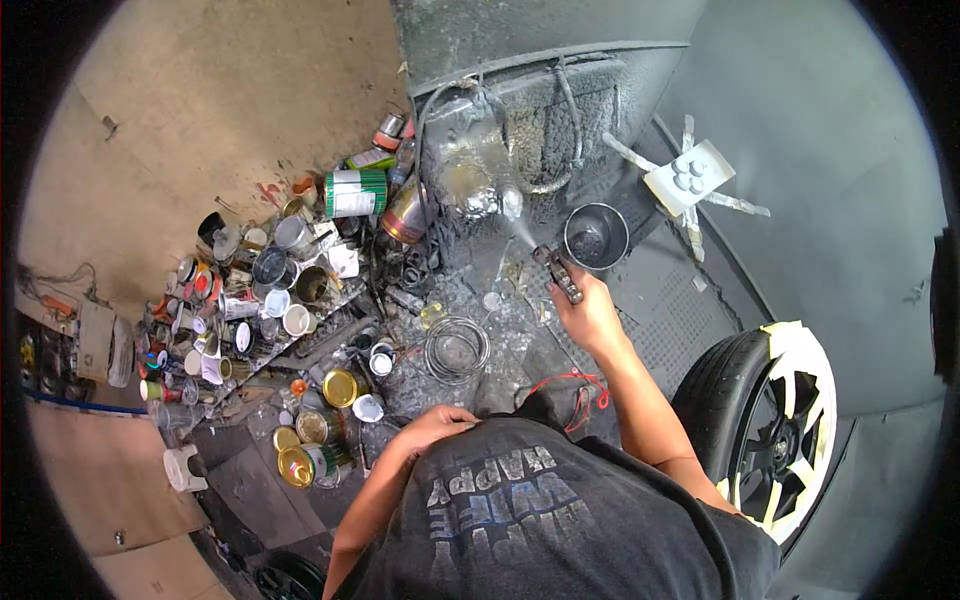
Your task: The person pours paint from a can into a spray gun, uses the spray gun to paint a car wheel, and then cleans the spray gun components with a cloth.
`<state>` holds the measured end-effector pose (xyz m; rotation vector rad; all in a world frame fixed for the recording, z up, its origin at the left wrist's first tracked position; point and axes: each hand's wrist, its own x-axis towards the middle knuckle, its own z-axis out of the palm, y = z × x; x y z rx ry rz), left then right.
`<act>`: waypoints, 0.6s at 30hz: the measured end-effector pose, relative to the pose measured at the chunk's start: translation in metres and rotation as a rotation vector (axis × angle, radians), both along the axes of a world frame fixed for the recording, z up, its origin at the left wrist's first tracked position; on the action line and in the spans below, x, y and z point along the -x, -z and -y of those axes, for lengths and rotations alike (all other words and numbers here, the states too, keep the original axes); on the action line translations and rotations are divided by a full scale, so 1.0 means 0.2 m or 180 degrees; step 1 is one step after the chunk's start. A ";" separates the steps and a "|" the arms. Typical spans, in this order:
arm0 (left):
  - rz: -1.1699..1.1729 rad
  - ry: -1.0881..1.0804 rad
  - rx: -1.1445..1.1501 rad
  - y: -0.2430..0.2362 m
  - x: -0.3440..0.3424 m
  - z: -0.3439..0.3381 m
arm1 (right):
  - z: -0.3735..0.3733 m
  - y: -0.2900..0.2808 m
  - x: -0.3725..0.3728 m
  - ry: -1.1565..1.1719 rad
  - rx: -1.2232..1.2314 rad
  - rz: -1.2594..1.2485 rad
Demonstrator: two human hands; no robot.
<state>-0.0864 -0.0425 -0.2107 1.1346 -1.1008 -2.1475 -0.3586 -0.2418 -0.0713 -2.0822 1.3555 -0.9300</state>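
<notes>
Spray gun in use, lying beyond and to the right of the landmark, a coiled line. The gun's long axis runs obliquely, its nozzle pointing away and leftward, a pale mist issuing from it. The body is dark, metallic and speckled; a round, open-topped grey cup stands at its right side, its floor mottled darker. The right hand is closed around the gun's handle. The left hand, nearer than the coil, rests against the shirt; whether it grips cannot be told. Left of the coil: a gold-topped can and a white cup, contents unclear. Far right beyond it, a shallow white box holds rounded white pieces.
</notes>
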 end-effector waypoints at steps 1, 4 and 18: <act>-0.0012 -0.0027 -0.0011 0.01 0.00 -0.01 | 0.00 -0.01 0.00 -0.0025 -0.0044 -0.0023; -0.0024 -0.0086 0.0008 0.04 -0.02 -0.02 | 0.03 0.03 0.01 -0.0050 -0.0870 0.0209; -0.0062 -0.0179 -0.0004 0.05 -0.01 -0.04 | 0.11 0.01 0.08 0.0489 -0.0864 0.0262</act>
